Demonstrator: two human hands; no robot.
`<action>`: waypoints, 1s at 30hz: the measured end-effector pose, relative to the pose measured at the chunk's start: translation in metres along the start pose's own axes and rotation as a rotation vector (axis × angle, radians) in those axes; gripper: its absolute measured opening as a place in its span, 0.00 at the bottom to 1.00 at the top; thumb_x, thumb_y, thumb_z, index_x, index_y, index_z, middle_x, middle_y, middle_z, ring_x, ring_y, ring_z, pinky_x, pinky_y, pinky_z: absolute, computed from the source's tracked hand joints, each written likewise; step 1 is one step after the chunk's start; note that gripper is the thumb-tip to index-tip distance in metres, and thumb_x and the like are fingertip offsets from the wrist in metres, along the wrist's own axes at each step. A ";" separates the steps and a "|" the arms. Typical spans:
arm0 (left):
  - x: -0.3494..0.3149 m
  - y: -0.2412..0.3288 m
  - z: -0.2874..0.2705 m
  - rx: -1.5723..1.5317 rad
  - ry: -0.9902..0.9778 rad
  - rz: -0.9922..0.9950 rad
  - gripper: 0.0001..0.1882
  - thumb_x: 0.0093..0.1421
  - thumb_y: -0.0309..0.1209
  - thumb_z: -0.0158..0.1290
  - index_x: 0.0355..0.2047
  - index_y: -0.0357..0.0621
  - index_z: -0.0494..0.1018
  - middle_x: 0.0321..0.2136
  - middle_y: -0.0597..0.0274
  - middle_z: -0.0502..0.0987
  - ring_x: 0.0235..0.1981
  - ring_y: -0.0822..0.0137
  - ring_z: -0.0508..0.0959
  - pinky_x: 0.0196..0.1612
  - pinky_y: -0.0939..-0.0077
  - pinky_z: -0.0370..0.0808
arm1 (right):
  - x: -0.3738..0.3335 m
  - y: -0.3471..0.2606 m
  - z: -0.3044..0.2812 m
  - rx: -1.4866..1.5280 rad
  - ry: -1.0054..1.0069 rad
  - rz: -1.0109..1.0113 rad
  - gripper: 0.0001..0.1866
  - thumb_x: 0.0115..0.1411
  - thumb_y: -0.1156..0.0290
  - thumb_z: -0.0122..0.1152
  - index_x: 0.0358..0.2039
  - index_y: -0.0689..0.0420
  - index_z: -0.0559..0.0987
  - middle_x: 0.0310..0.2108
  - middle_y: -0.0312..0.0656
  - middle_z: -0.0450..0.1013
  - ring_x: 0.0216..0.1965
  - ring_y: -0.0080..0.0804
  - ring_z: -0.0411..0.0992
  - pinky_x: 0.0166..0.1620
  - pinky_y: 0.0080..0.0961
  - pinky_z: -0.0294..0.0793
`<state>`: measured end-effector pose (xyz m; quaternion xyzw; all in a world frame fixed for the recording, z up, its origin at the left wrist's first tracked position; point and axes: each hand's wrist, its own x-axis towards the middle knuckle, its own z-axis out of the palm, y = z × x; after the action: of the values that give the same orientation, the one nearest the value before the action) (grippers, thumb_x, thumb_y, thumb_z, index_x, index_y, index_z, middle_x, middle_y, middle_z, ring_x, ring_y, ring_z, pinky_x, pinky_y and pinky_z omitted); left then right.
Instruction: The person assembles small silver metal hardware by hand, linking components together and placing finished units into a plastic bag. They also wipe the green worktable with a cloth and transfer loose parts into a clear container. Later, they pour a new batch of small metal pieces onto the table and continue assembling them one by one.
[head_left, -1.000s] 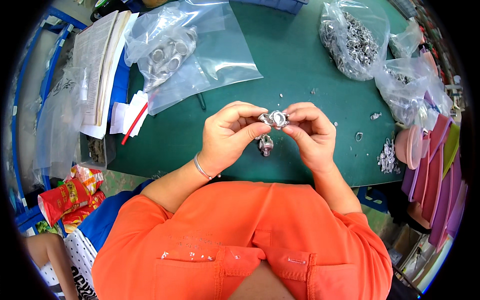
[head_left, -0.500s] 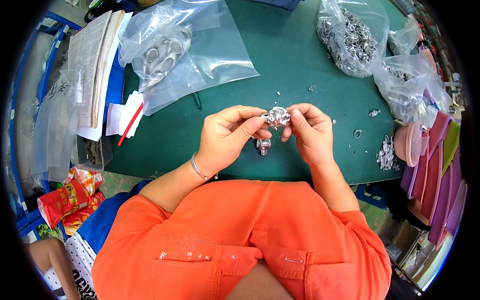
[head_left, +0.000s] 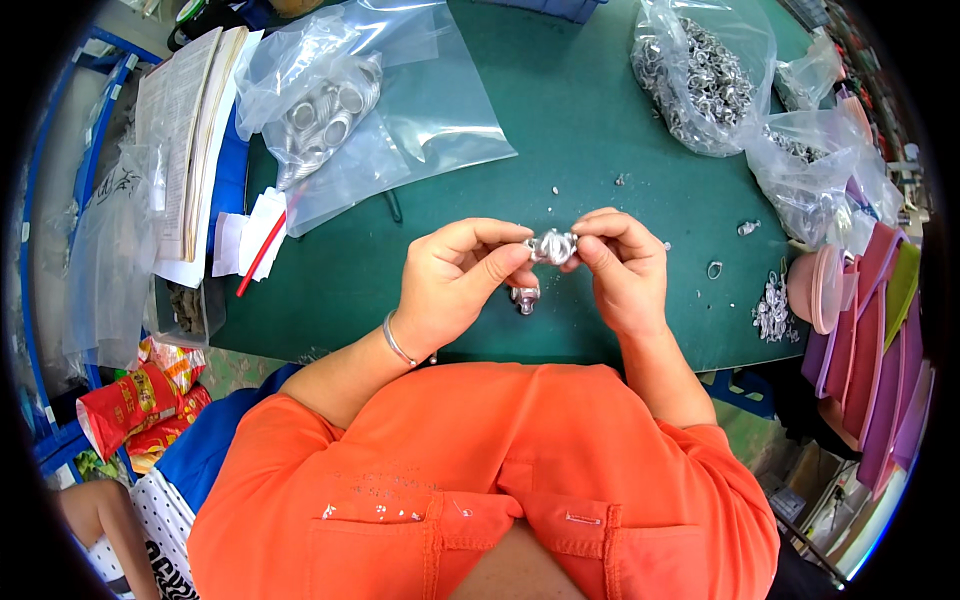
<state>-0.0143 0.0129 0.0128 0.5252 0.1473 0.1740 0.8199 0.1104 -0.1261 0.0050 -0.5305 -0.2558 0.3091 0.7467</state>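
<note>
A shiny silver metal piece (head_left: 553, 246), rounded and lobed, is held up over the green table, slightly smeared by motion. My left hand (head_left: 450, 275) pinches its left end between thumb and fingers. On its right end, my right hand (head_left: 627, 268) closes thumb and fingertips. A second silver metal piece (head_left: 524, 299) shows just below, close to my left fingertips; part of it is hidden by the hand.
The green table (head_left: 440, 310) bears a clear bag of silver rings (head_left: 330, 120) at far left. Bags of small metal parts (head_left: 705, 85) stand far right, above a loose pile of bits (head_left: 773, 308). Papers (head_left: 180, 140), a red pen (head_left: 262, 252) and purple bins (head_left: 880, 350) flank the table.
The held metal piece has turned between my fingers, showing a smoother side, and sits slightly lower. My right fingertips have shifted on its end. The second piece has barely moved.
</note>
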 end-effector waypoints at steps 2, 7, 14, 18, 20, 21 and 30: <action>0.000 -0.002 0.000 0.034 -0.017 0.082 0.08 0.56 0.20 0.52 0.38 0.30 0.72 0.33 0.57 0.74 0.31 0.69 0.78 0.35 0.79 0.77 | 0.000 -0.002 0.000 -0.073 -0.029 -0.136 0.04 0.54 0.85 0.55 0.31 0.66 0.74 0.33 0.42 0.72 0.32 0.24 0.71 0.36 0.19 0.73; 0.002 -0.006 -0.001 0.172 -0.034 0.297 0.11 0.53 0.15 0.53 0.38 0.32 0.73 0.36 0.57 0.71 0.36 0.69 0.76 0.38 0.79 0.76 | -0.003 -0.006 0.000 -0.031 -0.018 -0.178 0.11 0.51 0.89 0.55 0.37 0.65 0.72 0.35 0.44 0.71 0.36 0.27 0.72 0.40 0.20 0.73; 0.000 -0.004 -0.002 0.272 -0.024 0.356 0.12 0.51 0.14 0.55 0.37 0.32 0.73 0.36 0.57 0.70 0.36 0.69 0.75 0.39 0.78 0.76 | -0.006 -0.005 -0.001 -0.027 0.005 -0.119 0.13 0.52 0.88 0.55 0.39 0.66 0.71 0.35 0.46 0.71 0.37 0.28 0.72 0.42 0.21 0.73; 0.000 -0.002 -0.001 0.338 -0.005 0.409 0.13 0.48 0.15 0.57 0.36 0.33 0.74 0.34 0.58 0.71 0.34 0.70 0.75 0.36 0.80 0.76 | -0.003 0.000 -0.002 -0.064 -0.028 -0.176 0.08 0.53 0.88 0.54 0.35 0.67 0.73 0.35 0.45 0.71 0.37 0.28 0.72 0.41 0.22 0.74; 0.000 -0.002 -0.001 0.396 0.003 0.447 0.13 0.47 0.15 0.58 0.35 0.34 0.74 0.32 0.58 0.72 0.33 0.70 0.75 0.34 0.81 0.75 | -0.003 -0.001 -0.001 -0.057 -0.031 -0.150 0.06 0.54 0.88 0.53 0.33 0.67 0.74 0.35 0.45 0.71 0.36 0.29 0.72 0.41 0.22 0.75; 0.000 -0.001 -0.002 0.440 -0.005 0.485 0.13 0.46 0.16 0.59 0.35 0.34 0.75 0.32 0.58 0.72 0.32 0.71 0.75 0.33 0.81 0.75 | -0.003 0.000 -0.001 -0.067 -0.036 -0.151 0.06 0.54 0.88 0.53 0.33 0.67 0.74 0.35 0.46 0.71 0.36 0.28 0.72 0.41 0.22 0.75; -0.002 0.004 0.000 0.363 0.058 0.494 0.13 0.48 0.15 0.57 0.35 0.34 0.73 0.31 0.59 0.72 0.31 0.71 0.74 0.33 0.81 0.72 | 0.027 -0.029 -0.018 -0.636 0.009 -0.588 0.06 0.48 0.88 0.55 0.25 0.64 0.76 0.28 0.43 0.74 0.30 0.29 0.72 0.34 0.21 0.72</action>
<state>-0.0167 0.0131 0.0164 0.6776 0.0672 0.3540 0.6411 0.1470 -0.1252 0.0285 -0.6400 -0.4752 -0.0131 0.6036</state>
